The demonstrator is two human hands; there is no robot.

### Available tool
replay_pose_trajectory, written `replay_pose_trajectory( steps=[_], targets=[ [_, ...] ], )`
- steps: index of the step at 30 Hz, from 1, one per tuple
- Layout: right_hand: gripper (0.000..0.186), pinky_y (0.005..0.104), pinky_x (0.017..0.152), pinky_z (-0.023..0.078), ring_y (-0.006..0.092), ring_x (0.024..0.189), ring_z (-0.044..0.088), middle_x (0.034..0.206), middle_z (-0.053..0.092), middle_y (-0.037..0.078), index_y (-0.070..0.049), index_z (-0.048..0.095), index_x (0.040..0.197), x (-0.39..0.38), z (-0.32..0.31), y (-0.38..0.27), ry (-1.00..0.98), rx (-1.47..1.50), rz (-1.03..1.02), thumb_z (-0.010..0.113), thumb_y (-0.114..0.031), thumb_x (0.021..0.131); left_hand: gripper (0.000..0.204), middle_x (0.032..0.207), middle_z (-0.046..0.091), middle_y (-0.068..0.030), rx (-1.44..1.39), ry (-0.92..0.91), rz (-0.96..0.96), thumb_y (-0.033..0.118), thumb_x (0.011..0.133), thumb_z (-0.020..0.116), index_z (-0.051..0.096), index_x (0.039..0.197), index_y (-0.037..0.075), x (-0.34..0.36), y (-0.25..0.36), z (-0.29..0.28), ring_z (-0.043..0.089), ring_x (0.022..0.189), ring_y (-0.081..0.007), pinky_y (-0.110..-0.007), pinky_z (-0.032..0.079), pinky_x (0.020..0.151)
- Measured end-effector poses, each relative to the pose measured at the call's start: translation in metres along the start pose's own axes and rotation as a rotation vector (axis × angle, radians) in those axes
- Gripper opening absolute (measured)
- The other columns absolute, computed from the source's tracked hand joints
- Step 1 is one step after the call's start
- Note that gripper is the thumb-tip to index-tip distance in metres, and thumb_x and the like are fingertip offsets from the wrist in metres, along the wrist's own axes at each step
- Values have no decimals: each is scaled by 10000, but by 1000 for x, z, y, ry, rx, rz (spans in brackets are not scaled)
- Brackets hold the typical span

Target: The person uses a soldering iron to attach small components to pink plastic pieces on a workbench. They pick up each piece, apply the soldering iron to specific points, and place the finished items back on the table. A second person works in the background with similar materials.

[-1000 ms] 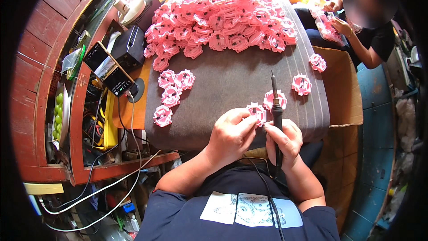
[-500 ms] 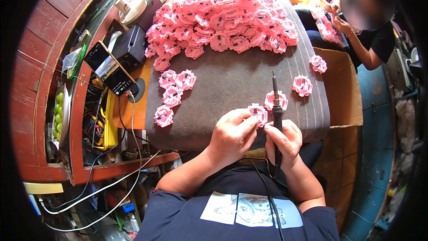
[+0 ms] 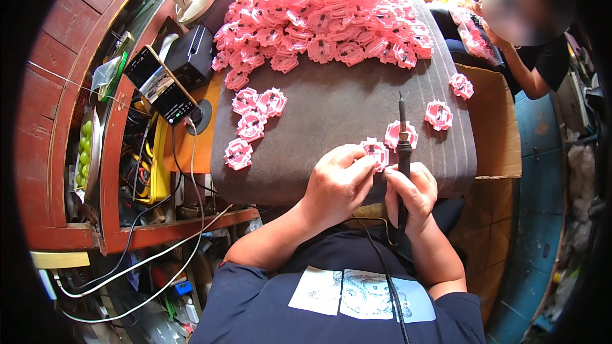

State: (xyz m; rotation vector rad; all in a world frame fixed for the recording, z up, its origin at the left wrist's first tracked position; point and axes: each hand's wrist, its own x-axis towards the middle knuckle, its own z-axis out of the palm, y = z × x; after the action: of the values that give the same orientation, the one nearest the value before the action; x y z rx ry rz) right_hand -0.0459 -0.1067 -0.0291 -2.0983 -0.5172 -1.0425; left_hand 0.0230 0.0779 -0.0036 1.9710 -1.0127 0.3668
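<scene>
My left hand (image 3: pixel 338 181) is closed in a pinch at the edge of a pink plastic part (image 3: pixel 377 154) near the front of the grey mat. In my right hand (image 3: pixel 417 196) is a soldering iron (image 3: pixel 404 160) with a black handle, its thin tip pointing away from me. The fingertips of that hand come close to the same pink part; whether they touch it or pinch something small, I cannot tell. Just beyond, another pink part (image 3: pixel 392 132) lies partly behind the iron. The iron's cable (image 3: pixel 385 271) runs down over my shirt.
A large heap of pink parts (image 3: pixel 319 22) covers the mat's far end. Several loose ones (image 3: pixel 251 126) lie at left, two more (image 3: pixel 438 115) at right. A phone (image 3: pixel 160 86) on a stand is at left, a cardboard box (image 3: pixel 494 124) at right. Another person (image 3: pixel 539 67) sits at far right.
The whole view has shifted slightly, so the mat and parts appear a little higher and to the right. My hands keep nearly the same grip on the part and the soldering iron.
</scene>
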Motion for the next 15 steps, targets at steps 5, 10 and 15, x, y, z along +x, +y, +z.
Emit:
replay_pose_trajectory(
  steps=[5, 10, 15],
  targets=[
    [421, 411, 702, 574, 320, 804, 715, 1011, 743, 162, -13, 722, 1208, 4, 1, -4, -6, 10, 26, 781, 57, 797, 242, 1093, 702, -183, -32, 50, -31, -10, 860, 807, 751, 1095, 5, -6, -2, 2, 727, 928, -329, -413, 609, 772],
    [459, 442, 729, 589, 345, 838, 718, 1074, 736, 189, -22, 709, 1260, 12, 2, -11, -21, -54, 46, 828, -29, 817, 263, 1215, 679, -168, 114, 194, -96, -12, 885, 787, 749, 1144, 5, -19, -5, -56, 691, 1026, -256, -348, 604, 801],
    [489, 433, 700, 572, 324, 791, 697, 1064, 735, 156, -65, 718, 1295, 32, 13, -17, -132, -128, 24, 823, -71, 817, 308, 1217, 683, -167, 612, 277, -342, 43, 860, 832, 745, 1155, 31, -57, -35, -111, 660, 1097, -347, -443, 531, 983]
  ],
)
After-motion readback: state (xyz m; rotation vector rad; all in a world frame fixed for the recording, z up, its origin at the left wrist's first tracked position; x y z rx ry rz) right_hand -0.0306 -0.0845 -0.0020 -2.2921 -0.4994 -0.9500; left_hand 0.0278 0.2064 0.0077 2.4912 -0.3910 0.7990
